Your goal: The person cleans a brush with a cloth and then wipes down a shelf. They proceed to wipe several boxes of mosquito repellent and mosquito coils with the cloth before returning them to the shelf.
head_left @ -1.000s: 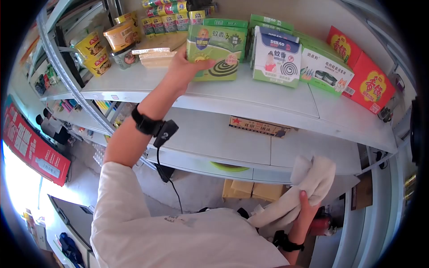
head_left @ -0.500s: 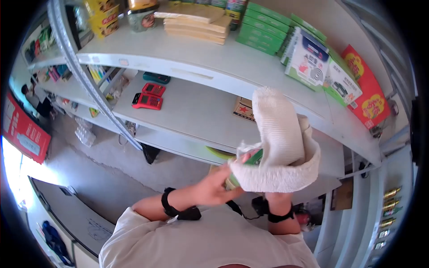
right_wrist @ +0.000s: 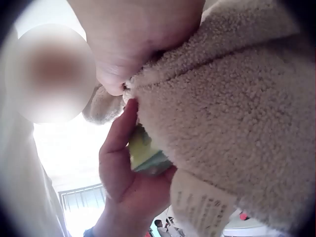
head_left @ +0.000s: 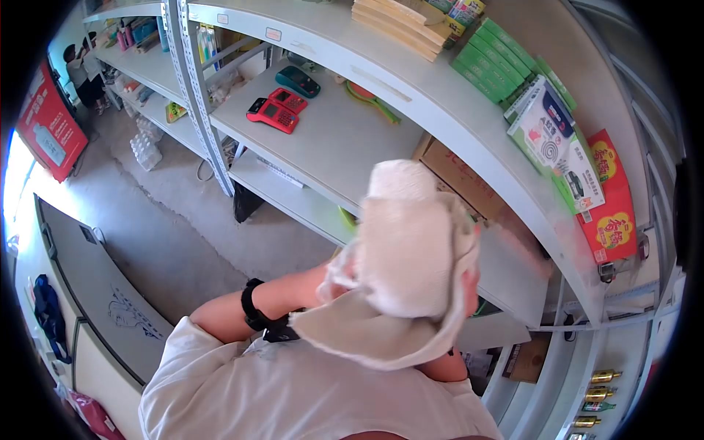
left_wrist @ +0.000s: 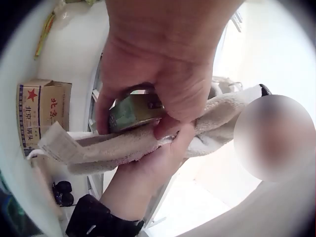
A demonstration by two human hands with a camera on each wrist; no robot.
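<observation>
In the head view a cream fleecy towel point(head_left: 407, 257) hangs bunched in front of my body and covers most of both hands. My left hand point(left_wrist: 163, 59) grips a green mosquito coil box point(left_wrist: 136, 111), with thumb and fingers on opposite sides of it. The box lies right against the towel's fleecy side. From below, in the left wrist view, my right hand point(left_wrist: 145, 170) holds the towel, its thumb over the folded edge. The right wrist view shows the towel's white label point(right_wrist: 202, 202) and the box's yellow-green corner between my left fingers.
A shelf unit point(head_left: 323, 44) stands ahead, its upper board bearing stacked green boxes point(head_left: 491, 62) and red packs point(head_left: 612, 205). Red card terminals point(head_left: 279, 110) and a brown carton point(head_left: 462, 176) sit on the board below. A grey cabinet point(head_left: 103, 286) is at left.
My left hand has taken the green mosquito coil box off the upper shelf and brought it down to the towel. The right hand has raised the towel, and the head view has swung.
</observation>
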